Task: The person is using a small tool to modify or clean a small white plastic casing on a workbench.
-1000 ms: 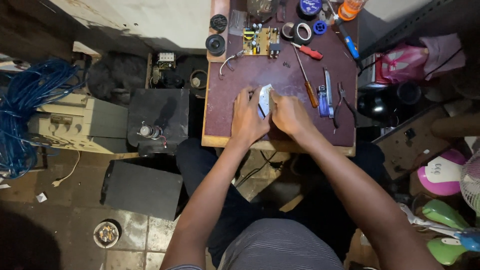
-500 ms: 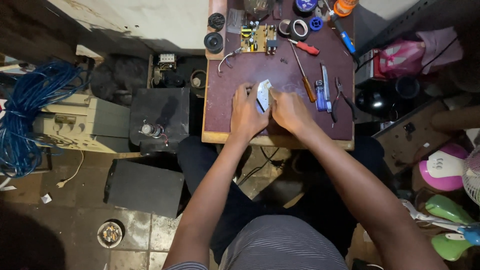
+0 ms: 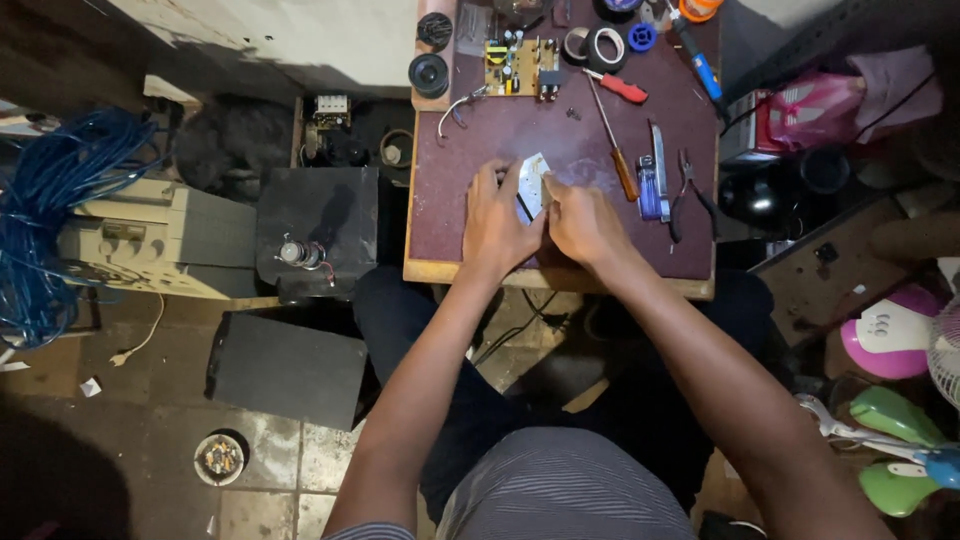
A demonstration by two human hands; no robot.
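While we look down over our own arms, these lines tell the scene.

Plate: a small pale plate (image 3: 533,180) sits between our hands near the middle of the surface (image 3: 450,220), tilted, its top corner standing clear of our fingers.
Axis: its long axis runs from near us, lower left, toward the far edge, upper right; the far tip points away from us.
Left grip: our left hand (image 3: 497,222) is closed on the plate's left edge, fingers curled over it.
Right grip: our right hand (image 3: 583,222) is closed on the plate's right edge, thumb toward the left hand.
Beside: a screwdriver (image 3: 612,138) with an orange handle lies just right of our hands, then a blue tool (image 3: 655,178) and pliers (image 3: 688,195).
Far edge: a circuit board (image 3: 520,66) and tape rolls (image 3: 592,45).
Change: both hands have stayed on the plate since a second ago; our view has slid slightly, so the surface sits a little higher in the picture.
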